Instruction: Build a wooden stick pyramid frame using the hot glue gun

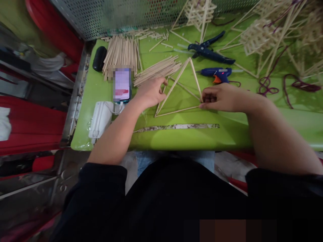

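A pyramid-shaped frame of thin wooden sticks [174, 85] stands on the green table in front of me, its tip pointing up and away. My left hand [151, 92] is at the frame's left side, with thumb and fingers curled around a side stick. At the right corner, my right hand [218, 97] has its fingers bent in and closed on the joint where sticks meet. Just beyond the right hand lies a blue glue gun [217, 72] with an orange trigger and a small red light. Loose wooden sticks [157, 71] lie in a bundle behind the left hand.
A larger stick pile [122, 53], a phone [122, 84], a white power bank [101, 119] and a black case [100, 58] occupy the left. Dark blue cutters [210, 52] lie at the back. Finished-looking stick structures [259, 35] and purple cord [300, 85] fill the right.
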`<state>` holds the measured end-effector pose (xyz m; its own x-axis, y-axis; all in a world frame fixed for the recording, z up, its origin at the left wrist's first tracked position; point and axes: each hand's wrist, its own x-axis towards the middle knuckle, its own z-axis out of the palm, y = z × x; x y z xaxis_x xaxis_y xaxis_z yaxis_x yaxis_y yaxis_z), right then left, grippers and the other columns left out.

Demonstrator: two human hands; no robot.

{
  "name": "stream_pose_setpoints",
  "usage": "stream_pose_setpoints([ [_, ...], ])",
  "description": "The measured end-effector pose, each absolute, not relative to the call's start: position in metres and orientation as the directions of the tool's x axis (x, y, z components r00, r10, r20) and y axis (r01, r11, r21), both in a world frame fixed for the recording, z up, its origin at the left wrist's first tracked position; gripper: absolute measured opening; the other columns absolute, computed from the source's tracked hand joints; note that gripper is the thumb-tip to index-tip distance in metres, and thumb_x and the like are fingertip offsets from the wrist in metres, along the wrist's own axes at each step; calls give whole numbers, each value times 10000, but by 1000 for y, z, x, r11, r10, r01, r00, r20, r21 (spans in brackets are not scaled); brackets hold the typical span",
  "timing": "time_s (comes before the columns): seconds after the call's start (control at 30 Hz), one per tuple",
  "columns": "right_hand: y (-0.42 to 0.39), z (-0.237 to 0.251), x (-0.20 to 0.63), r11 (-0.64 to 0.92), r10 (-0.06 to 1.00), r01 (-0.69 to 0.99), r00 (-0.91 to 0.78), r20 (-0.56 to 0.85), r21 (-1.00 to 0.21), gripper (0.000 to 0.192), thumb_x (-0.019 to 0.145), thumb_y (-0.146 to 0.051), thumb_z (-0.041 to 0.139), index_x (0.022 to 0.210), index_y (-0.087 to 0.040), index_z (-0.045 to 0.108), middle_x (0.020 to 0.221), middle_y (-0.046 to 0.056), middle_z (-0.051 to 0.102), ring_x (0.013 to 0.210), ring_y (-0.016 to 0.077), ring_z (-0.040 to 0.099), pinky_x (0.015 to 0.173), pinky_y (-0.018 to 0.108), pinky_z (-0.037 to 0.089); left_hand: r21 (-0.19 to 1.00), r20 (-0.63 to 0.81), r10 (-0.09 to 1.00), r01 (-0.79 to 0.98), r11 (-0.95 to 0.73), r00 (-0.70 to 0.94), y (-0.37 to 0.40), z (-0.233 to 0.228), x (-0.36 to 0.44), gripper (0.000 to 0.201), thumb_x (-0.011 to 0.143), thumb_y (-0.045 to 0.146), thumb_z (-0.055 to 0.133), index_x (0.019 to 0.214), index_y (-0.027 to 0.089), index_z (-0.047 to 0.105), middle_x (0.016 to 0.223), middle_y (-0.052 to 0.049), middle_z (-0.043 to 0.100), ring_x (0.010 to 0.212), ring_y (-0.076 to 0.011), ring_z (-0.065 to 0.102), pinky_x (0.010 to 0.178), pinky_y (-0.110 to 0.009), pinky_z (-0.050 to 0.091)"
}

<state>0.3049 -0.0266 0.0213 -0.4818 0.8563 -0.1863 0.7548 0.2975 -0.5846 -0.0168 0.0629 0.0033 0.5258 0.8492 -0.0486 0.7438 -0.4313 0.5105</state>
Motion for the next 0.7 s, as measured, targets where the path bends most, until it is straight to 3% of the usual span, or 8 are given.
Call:
stream_pose_setpoints([
  [0.1, -26, 19, 307, 293, 856, 758, -480, -194, -583, 310, 965, -533, 764, 918, -240, 673, 845, 66, 710, 773, 201, 578, 777, 395, 448, 543, -73, 843, 731, -414, 533, 62, 10, -22, 377, 891, 189, 713, 1263, 240, 746, 876, -37, 747, 702, -167, 611, 733, -327, 516],
  [0.23, -28, 26, 314, 257, 879, 789, -431, -203, -558, 353, 930, -588, 767, 1000, -253, 682, 892, 74, 734, 773, 227, 628, 764, 417, 475, 591, -145, 803, 702, -398, 578, 61, 32, -37, 206, 954, 256, 669, 1124, 253, 786, 953, -71, 760, 739, -178, 631, 742, -352, 511],
  [0.37, -32, 36, 318, 226, 920, 822, -357, -164, -523, 493, 874, -733, 727, 1018, -262, 700, 876, 81, 738, 754, 258, 659, 716, 438, 498, 548, -337, 693, 731, -407, 638, 60, 53, -45, 252, 969, 321, 625, 1159, 284, 787, 1016, -58, 783, 796, -189, 663, 752, -351, 498],
  [0.5, -29, 29, 318, 245, 907, 814, -384, -172, -527, 420, 894, -660, 740, 1041, -268, 707, 893, 73, 750, 767, 255, 678, 726, 428, 512, 490, -564, 530, 773, -402, 633, 59, 60, -44, 263, 916, 266, 630, 1107, 312, 806, 1055, -19, 807, 901, -214, 741, 766, -346, 525],
  [0.7, -22, 14, 322, 298, 861, 799, -461, -215, -522, 258, 935, -508, 750, 1063, -286, 719, 902, 27, 755, 785, 232, 686, 725, 390, 523, 500, -603, 481, 771, -393, 636, 56, 60, -43, 278, 909, 241, 606, 1065, 319, 823, 1089, -22, 822, 941, -223, 770, 793, -349, 560],
])
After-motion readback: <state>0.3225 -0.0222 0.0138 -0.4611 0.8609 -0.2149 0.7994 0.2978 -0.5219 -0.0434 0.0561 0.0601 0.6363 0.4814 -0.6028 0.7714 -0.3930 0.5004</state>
